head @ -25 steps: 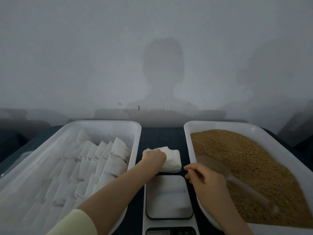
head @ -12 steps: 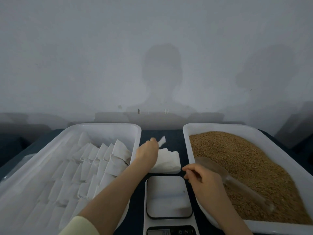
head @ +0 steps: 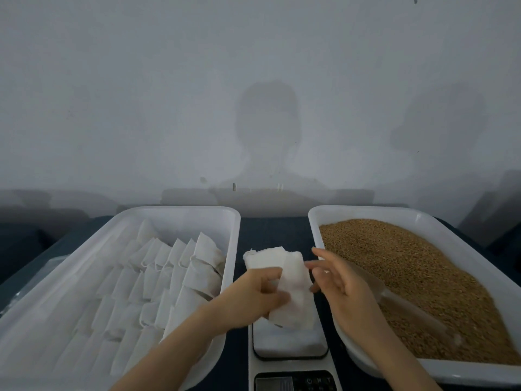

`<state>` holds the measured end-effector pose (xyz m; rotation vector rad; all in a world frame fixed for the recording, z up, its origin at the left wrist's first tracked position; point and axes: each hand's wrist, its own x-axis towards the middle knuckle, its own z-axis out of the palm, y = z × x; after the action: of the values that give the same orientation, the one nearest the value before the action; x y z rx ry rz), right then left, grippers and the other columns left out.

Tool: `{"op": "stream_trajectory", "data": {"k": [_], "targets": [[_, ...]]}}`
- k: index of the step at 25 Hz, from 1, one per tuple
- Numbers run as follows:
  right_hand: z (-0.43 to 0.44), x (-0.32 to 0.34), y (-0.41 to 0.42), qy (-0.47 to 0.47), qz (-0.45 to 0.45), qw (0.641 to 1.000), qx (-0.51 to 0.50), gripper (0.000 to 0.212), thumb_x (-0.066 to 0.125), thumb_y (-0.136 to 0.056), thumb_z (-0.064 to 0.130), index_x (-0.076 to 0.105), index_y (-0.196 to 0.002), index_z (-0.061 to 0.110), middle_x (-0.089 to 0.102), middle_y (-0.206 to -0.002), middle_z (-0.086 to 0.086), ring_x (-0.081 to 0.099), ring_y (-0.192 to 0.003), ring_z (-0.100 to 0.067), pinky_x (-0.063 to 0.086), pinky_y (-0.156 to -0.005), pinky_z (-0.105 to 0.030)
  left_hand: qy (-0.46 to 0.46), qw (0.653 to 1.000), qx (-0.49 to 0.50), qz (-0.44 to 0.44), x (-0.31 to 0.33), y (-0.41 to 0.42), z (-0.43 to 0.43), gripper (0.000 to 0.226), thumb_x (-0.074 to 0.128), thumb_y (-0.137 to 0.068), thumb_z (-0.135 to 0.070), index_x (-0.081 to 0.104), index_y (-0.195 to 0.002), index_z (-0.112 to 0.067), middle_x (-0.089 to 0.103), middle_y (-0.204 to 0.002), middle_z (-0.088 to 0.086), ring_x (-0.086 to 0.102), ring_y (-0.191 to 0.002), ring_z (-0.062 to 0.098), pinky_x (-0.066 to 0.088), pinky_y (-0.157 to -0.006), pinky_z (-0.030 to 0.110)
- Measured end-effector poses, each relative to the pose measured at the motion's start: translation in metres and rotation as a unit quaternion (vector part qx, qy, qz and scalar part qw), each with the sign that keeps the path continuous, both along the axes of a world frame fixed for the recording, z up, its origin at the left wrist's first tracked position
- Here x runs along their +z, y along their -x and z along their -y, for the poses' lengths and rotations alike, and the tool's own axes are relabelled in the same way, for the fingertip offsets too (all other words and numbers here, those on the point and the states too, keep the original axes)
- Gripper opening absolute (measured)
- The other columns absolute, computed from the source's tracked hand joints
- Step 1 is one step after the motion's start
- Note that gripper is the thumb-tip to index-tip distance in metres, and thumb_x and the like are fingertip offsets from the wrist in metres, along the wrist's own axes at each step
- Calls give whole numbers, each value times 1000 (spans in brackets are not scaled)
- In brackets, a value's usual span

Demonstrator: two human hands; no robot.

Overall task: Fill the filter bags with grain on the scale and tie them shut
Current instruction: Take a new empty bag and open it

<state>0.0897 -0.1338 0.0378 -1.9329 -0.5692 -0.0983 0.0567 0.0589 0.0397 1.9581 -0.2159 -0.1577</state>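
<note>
So half a second back the left hand was up at the pile of empty bags at the far end of the gap between the trays, pinching one off the top, and the right hand had the scoop handle. Different story now. The left hand [head: 259,294] has come back toward the near edge of the bench [head: 270,230] and has a filter bag [head: 293,300] with it. The right hand [head: 341,283] has dropped the scoop and swung over to the bag.

Grip-wise: left fingers and thumb are curled round the bag's left side, and the bag hangs flat and limp over the far part of the scale [head: 290,345]. It's off the platform as far as I can see. The right hand is wide, with its fingers spread and relaxed and their tips right at the bag's right edge. It's too motion-blurred to say whether they actually touch it.

The scoop [head: 406,306] is lying loose on the grain [head: 423,272] in the right tray [head: 366,211], just behind that hand. The rest of the empty bags [head: 267,256] are still on the bench between the trays, past the scale. The left tray [head: 180,210] has rows of white bags [head: 169,272] lined up in it. The scale's display [head: 293,382] is at the near edge, but I can't read it.
</note>
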Motion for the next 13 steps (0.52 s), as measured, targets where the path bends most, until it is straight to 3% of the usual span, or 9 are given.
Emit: {"op": "stream_trajectory", "data": {"k": [2,4,7,9,11,13], "targets": [[3,-2,-2,-21,-1,1000,-3,44,46,-84,52,41,-127,45,58,-116,24,60,-97,5,47,-77,-12,13,1000,0,-8,-2,-2,-2,14,58,-94,-9,69,-96,-18,73,-87,-4,71,-84,12,58,-73,27],[5,-4,-4,-3,-2,1000,-13,35,50,-90,43,43,-124,47,58,-110,25,56,-98,10,44,-75,-9,58,998,0,-17,-1,-5,-5,13,57,-94,-6,67,-103,-8,74,-95,6,71,-88,21,58,-74,32],[6,-7,-4,29,2,999,-15,11,56,-90,36,63,-93,43,67,-82,11,61,-77,-2,43,-59,-16,70,997,-8,-16,-2,-3,-9,11,58,-94,-10,68,-98,-8,74,-93,6,70,-88,22,56,-75,32],[6,-8,-3,32,8,999,-4,13,58,-88,37,68,-82,30,67,-74,-2,61,-67,-16,44,-58,-29,73,997,-1,-16,0,-1,-9,20,61,-93,-24,66,-99,-5,72,-93,10,70,-90,27,57,-79,36],[7,-9,-3,46,11,999,16,21,59,-88,37,68,-81,20,64,-72,-8,60,-67,-24,44,-59,-33,80,997,19,-13,0,-1,-10,24,61,-92,-37,68,-98,-15,72,-94,9,70,-92,27,58,-81,36],[7,-8,-3,31,5,999,12,20,59,-88,36,69,-81,20,65,-71,-8,60,-65,-21,44,-57,-31,87,996,14,-25,3,0,-10,9,64,-90,-35,71,-90,-28,73,-93,0,71,-92,20,58,-80,33]]}}
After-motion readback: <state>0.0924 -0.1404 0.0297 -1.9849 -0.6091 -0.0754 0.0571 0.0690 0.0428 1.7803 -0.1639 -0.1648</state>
